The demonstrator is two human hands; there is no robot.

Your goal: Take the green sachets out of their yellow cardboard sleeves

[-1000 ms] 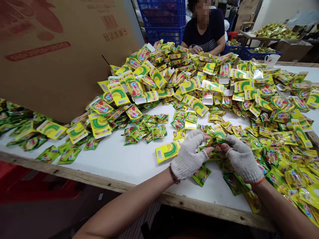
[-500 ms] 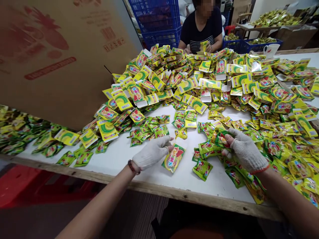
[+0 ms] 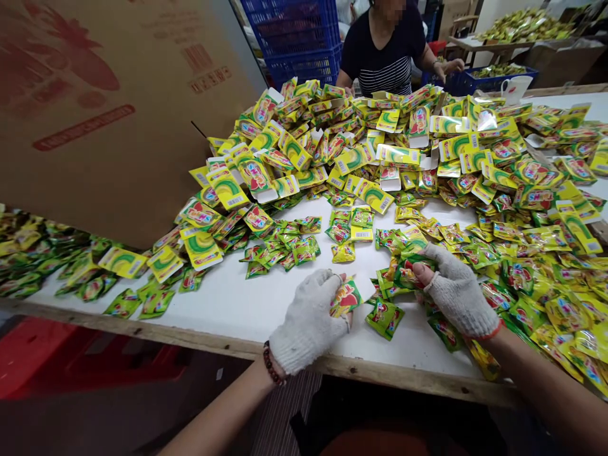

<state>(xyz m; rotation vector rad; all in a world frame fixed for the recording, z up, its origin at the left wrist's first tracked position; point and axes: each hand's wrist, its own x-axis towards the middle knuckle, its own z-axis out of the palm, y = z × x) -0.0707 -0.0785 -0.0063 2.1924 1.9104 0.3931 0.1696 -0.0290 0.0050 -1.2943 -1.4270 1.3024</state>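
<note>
My left hand, in a white knit glove with bare fingertips, is closed round a small yellow-and-green candy box. The box lies tilted just above the table, its white flap pointing right. My right hand, gloved the same way, pinches a green candy packet between thumb and fingers. Other packets are bunched right under it, so I cannot tell whether it holds more than one. A loose green packet lies on the white tabletop between my hands.
Candy boxes are heaped across the back of the table. Loose packets spread at the right. A large cardboard carton stands at the left, and blue crates behind. Across from me sits a person; a red stool is below left.
My left hand has closed on the candy box and lifted it, turning its flap to the right. My right hand stays over the packets. The person opposite has reached an arm out sideways.
</note>
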